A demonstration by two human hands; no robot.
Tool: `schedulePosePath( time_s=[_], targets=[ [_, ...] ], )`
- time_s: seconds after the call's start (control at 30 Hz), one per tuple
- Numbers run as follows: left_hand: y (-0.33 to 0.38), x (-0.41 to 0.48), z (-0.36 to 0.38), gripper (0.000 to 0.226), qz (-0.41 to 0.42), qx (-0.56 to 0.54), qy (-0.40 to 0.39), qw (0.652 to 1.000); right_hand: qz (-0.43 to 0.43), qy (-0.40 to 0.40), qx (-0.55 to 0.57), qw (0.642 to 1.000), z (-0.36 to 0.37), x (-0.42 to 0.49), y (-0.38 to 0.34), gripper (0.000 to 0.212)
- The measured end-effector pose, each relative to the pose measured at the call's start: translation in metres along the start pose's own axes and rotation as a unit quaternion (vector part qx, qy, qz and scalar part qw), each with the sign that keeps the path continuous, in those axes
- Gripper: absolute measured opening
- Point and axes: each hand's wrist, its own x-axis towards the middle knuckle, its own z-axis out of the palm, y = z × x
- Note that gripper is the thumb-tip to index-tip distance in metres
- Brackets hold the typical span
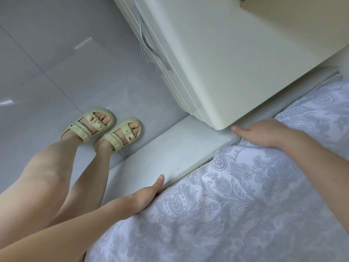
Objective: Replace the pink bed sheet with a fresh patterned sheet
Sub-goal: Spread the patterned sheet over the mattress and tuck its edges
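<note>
Patterned sheet is spread near right; left hand and right hand are set at its left edge, fingers apparently tucked under, so any grip cannot be told.

Chunky cream two-strap sandals with small charms; bare legs.

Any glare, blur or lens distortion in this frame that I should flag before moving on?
Head view: the light is soft and even, with only faint shadows. Head view: glare streaks lie on the glossy floor at left. Head view: the wide-angle lens seems to bow the cabinet edges. Head view: the sheet pattern and the right hand look slightly soft but readable.
</note>
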Motion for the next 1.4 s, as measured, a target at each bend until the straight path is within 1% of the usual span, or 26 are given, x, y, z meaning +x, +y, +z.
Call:
schedulePosePath(
  time_s=[0.13,0.2,0.27,0.3,0.37,0.47,0.53,0.6,0.63,0.67,0.73,0.8,0.83,0.9,0.97,1.0,1.03,1.07,1.1,1.13,1.17,1.2,1.23,1.3,1.33,1.4],
  targets=[
    [-0.009,0.001,-0.004,0.077,-0.023,0.011,0.000,1.000,0.040,-0.097,-0.083,0.991,0.006,0.021,-0.019,0.090],
    [-0.001,-0.001,-0.005,0.078,-0.008,0.031,0.004,0.999,0.052,-0.147,-0.034,0.987,0.009,0.026,-0.025,0.094],
    [0.003,-0.008,-0.013,0.079,0.017,0.035,0.018,0.999,0.067,-0.154,0.013,0.986,0.006,0.020,-0.028,0.096],
    [0.003,-0.010,-0.020,0.079,0.031,0.030,0.029,0.999,0.066,-0.119,0.009,0.991,0.005,0.014,-0.025,0.094],
    [-0.009,-0.016,-0.035,0.079,0.032,0.034,0.044,0.998,0.048,-0.010,-0.022,0.999,0.008,-0.006,-0.023,0.085],
    [-0.045,-0.030,-0.046,0.078,-0.021,0.040,0.034,0.998,0.007,0.139,0.025,0.990,0.019,-0.039,-0.032,0.081],
    [-0.065,-0.035,-0.042,0.072,-0.047,0.026,0.017,0.998,0.004,0.268,0.097,0.959,0.043,-0.059,-0.039,0.075],
    [-0.078,-0.030,-0.035,0.070,-0.064,0.007,0.000,0.998,0.034,0.402,0.160,0.901,0.074,-0.085,-0.048,0.060],
    [-0.083,-0.026,-0.031,0.071,-0.070,-0.005,-0.006,0.998,0.054,0.439,0.194,0.876,0.091,-0.098,-0.055,0.055],
    [-0.087,-0.021,-0.029,0.072,-0.072,-0.015,-0.010,0.997,0.075,0.451,0.227,0.860,0.111,-0.105,-0.065,0.056],
    [-0.093,-0.009,-0.023,0.076,-0.069,-0.018,-0.024,0.997,0.110,0.440,0.282,0.845,0.146,-0.105,-0.094,0.065],
    [-0.090,0.000,-0.027,0.078,-0.067,-0.020,-0.069,0.995,0.135,0.430,0.327,0.831,0.162,-0.089,-0.138,0.069],
    [-0.086,0.002,-0.032,0.080,-0.074,-0.022,-0.099,0.992,0.144,0.425,0.333,0.829,0.162,-0.080,-0.163,0.065],
    [-0.068,-0.005,-0.045,0.084,-0.081,0.017,-0.121,0.989,0.128,0.416,0.326,0.839,0.162,-0.075,-0.207,0.044],
    [-0.034,-0.019,-0.059,0.080,-0.046,0.073,-0.055,0.995,0.065,0.435,0.324,0.838,0.168,-0.085,-0.229,0.025],
    [-0.017,-0.026,-0.064,0.073,-0.008,0.090,-0.001,0.996,0.024,0.436,0.354,0.827,0.173,-0.096,-0.231,0.024],
    [0.004,-0.031,-0.064,0.063,0.037,0.100,0.056,0.993,-0.013,0.432,0.422,0.797,0.177,-0.110,-0.226,0.026],
    [0.026,-0.035,-0.056,0.053,0.083,0.107,0.102,0.986,-0.025,0.427,0.522,0.738,0.180,-0.127,-0.216,0.029],
    [0.054,-0.042,-0.042,0.044,0.133,0.132,0.143,0.972,-0.006,0.434,0.617,0.657,0.182,-0.144,-0.199,0.029],
    [0.071,-0.043,-0.031,0.038,0.172,0.153,0.173,0.958,0.034,0.448,0.680,0.580,0.186,-0.155,-0.185,0.027],
    [0.094,-0.050,-0.011,0.035,0.215,0.207,0.190,0.935,0.108,0.471,0.718,0.500,0.192,-0.166,-0.165,0.025],
    [0.110,-0.056,0.009,0.033,0.256,0.251,0.198,0.912,0.178,0.464,0.745,0.445,0.203,-0.172,-0.147,0.025],
    [0.128,-0.065,0.030,0.033,0.289,0.296,0.203,0.887,0.229,0.434,0.774,0.401,0.211,-0.174,-0.127,0.028],
    [0.154,-0.076,0.068,0.040,0.327,0.357,0.214,0.849,0.292,0.370,0.812,0.344,0.226,-0.169,-0.094,0.037],
    [0.164,-0.075,0.081,0.046,0.326,0.363,0.216,0.846,0.314,0.345,0.821,0.329,0.232,-0.165,-0.082,0.041],
    [0.178,-0.065,0.098,0.059,0.301,0.340,0.206,0.867,0.343,0.308,0.822,0.334,0.243,-0.157,-0.069,0.048]
  ],
)
